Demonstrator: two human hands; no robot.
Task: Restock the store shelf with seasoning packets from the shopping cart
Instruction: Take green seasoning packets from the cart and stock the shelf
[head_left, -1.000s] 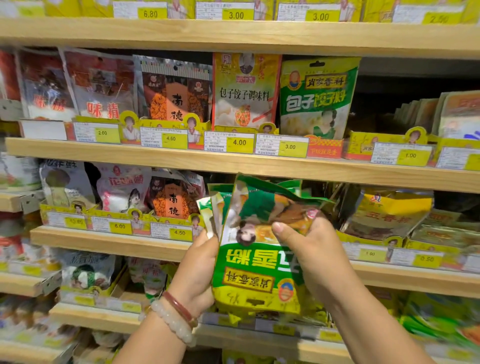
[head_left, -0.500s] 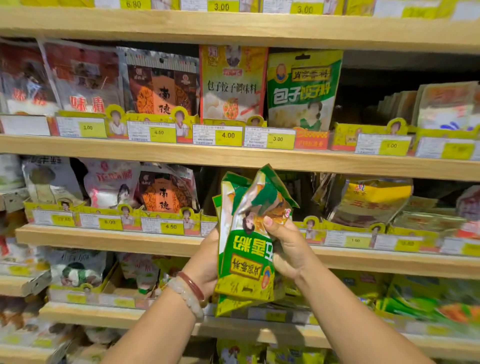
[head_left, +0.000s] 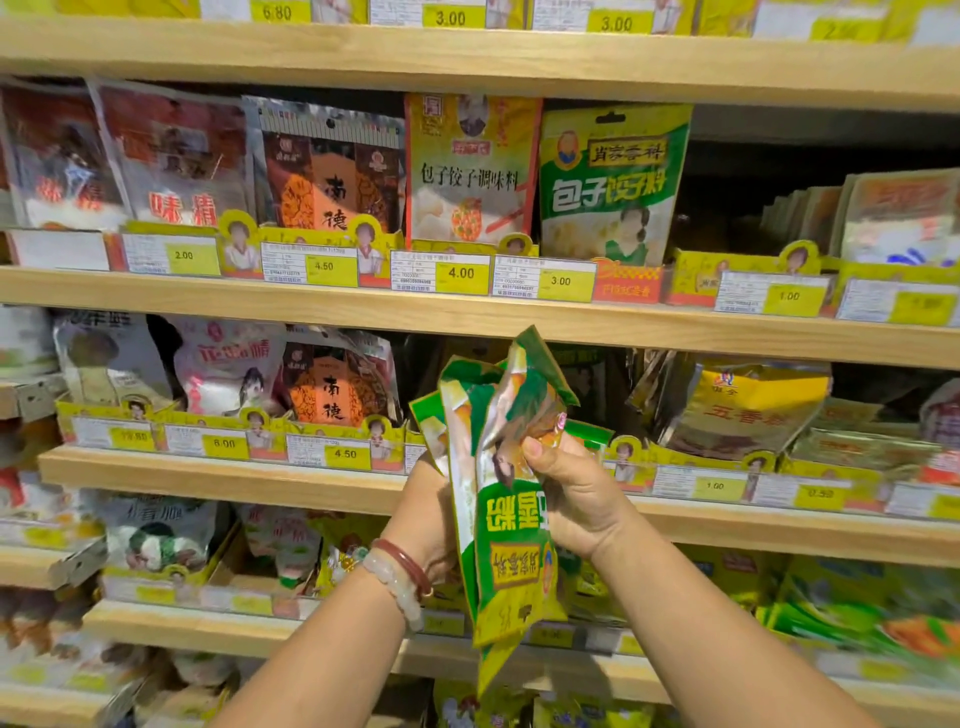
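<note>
We hold a sheaf of green seasoning packets upside down, long axis upright, before the middle shelf. Our left hand grips them from behind; our right hand pinches the front packet, nearer the dark shelf gap just beyond.
</note>
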